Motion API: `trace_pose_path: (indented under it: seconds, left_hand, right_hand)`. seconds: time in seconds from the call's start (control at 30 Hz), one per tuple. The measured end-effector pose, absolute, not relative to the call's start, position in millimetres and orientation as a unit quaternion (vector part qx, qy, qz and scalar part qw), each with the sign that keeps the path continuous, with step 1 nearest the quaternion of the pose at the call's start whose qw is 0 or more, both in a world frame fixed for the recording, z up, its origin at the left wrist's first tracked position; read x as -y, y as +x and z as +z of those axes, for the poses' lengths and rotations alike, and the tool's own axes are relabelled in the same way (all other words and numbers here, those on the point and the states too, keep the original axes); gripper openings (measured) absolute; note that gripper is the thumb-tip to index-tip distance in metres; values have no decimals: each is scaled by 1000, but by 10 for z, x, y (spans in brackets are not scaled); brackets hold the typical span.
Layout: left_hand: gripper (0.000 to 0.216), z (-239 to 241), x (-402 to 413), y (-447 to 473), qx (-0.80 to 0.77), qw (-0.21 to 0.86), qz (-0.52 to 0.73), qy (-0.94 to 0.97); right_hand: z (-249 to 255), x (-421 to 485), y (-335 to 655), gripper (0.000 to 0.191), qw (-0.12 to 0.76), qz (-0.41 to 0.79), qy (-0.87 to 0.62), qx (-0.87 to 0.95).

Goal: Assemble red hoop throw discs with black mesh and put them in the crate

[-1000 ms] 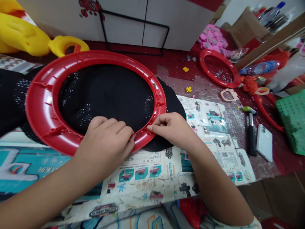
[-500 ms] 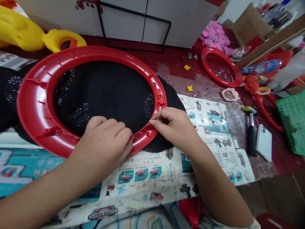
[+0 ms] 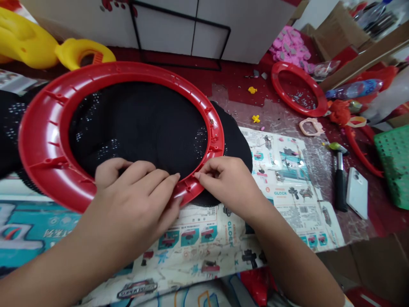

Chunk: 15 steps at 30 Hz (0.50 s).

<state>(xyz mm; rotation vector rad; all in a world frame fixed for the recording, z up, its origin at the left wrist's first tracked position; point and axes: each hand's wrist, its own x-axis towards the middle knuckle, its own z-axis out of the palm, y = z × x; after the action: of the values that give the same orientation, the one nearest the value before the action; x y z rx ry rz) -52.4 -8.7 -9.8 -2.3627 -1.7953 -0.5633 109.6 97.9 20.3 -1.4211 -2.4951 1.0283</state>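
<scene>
A large red plastic ring (image 3: 41,128), its ribbed underside up, lies on black cloth (image 3: 140,119) with small shiny dots. My left hand (image 3: 137,192) is closed over the ring's near rim, index finger at the inner edge and thumb toward the outer edge. Just to its right, my right hand (image 3: 226,181) has thumb and fingertips pinched together right at the rim. Whatever sits between those fingertips is too small or hidden to name. Small pegs stand up from the channel of the ring.
Printed cardboard (image 3: 198,256) covers the near tabletop. Rightward lie a black-handled hammer (image 3: 341,187), a white phone (image 3: 357,192), a green basket (image 3: 393,166) and a smaller red ring (image 3: 277,79). A black wire frame (image 3: 179,17) and yellow plastic pieces (image 3: 25,38) stand behind.
My right hand has slid left and nearer along the rim, closer to my left hand. The left hand's fingers have stretched out somewhat from a tighter curl. The view has shifted slightly.
</scene>
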Motion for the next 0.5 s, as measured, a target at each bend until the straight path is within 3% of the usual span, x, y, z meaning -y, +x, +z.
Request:
trace_pose_path:
  seconds: [0.3,0.5]
  left_hand:
    - [28,-189,19,-490,591,39,-160,-789]
    - [25,-235,40,-543,571,31,-181,-800]
  right_hand:
    - [304,-1090,1212,12,82,286,-383,874]
    - [288,-1102,1198,20,57,300,-437,846]
